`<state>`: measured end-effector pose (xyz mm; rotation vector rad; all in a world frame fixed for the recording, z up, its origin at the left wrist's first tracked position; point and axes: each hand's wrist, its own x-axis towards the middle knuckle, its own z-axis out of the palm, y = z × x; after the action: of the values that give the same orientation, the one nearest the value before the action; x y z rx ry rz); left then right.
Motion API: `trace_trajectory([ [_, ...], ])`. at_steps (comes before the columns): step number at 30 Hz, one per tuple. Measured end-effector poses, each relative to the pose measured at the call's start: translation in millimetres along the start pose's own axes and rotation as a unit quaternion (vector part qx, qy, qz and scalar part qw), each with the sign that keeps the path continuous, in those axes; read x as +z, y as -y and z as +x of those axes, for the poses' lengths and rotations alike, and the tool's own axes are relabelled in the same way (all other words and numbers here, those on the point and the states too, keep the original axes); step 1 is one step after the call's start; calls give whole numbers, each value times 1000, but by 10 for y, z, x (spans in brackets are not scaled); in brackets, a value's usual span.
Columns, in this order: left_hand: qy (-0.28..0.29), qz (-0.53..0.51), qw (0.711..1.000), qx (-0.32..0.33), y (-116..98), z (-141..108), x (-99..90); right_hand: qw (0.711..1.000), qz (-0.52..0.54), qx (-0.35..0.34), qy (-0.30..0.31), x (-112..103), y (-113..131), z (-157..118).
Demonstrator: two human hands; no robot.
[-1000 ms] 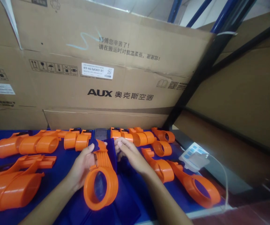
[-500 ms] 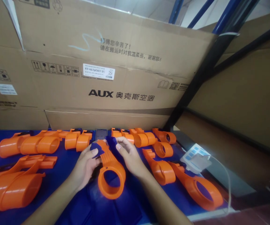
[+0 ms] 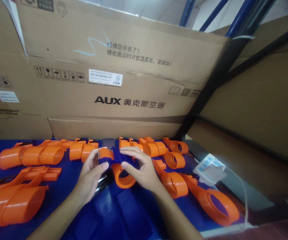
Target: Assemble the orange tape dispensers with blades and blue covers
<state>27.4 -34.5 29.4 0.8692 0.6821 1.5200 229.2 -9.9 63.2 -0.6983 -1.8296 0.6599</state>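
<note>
An orange plastic part with a ring (image 3: 124, 180) is held between both hands at the middle of the blue surface. My left hand (image 3: 91, 175) grips its upper left end, the thumb on a blue piece there. My right hand (image 3: 142, 166) holds dark blue material (image 3: 121, 157) against the part's upper side, thumb in front and fingers behind. The ring hangs below the hands, its right edge near my right thumb. Below my left hand lies a dark shiny object (image 3: 104, 181), partly hidden. Flat blue pieces (image 3: 131, 208) lie nearer to me.
Several orange ring parts (image 3: 52, 155) line the back and left. More (image 3: 216, 205) lie at the right. A phone (image 3: 108, 142) stands behind my hands. A white device (image 3: 210, 169) with a cable is at the right edge. A cardboard box (image 3: 131, 83) forms the back wall.
The orange part has tilted, so its ring sits higher and looks shorter. My right fingers have moved left over the blue material. The dark shiny object below has come into sight.
</note>
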Motion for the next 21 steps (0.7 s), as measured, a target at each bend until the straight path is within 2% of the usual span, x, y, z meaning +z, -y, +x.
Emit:
trace_trajectory([
  [16,22,18,1000,8,-18,15,-6,1000,-12,11,3,11,17,-1],
  [21,23,5,1000,9,-19,0,-40,999,-29,20,22,13,51,-29],
])
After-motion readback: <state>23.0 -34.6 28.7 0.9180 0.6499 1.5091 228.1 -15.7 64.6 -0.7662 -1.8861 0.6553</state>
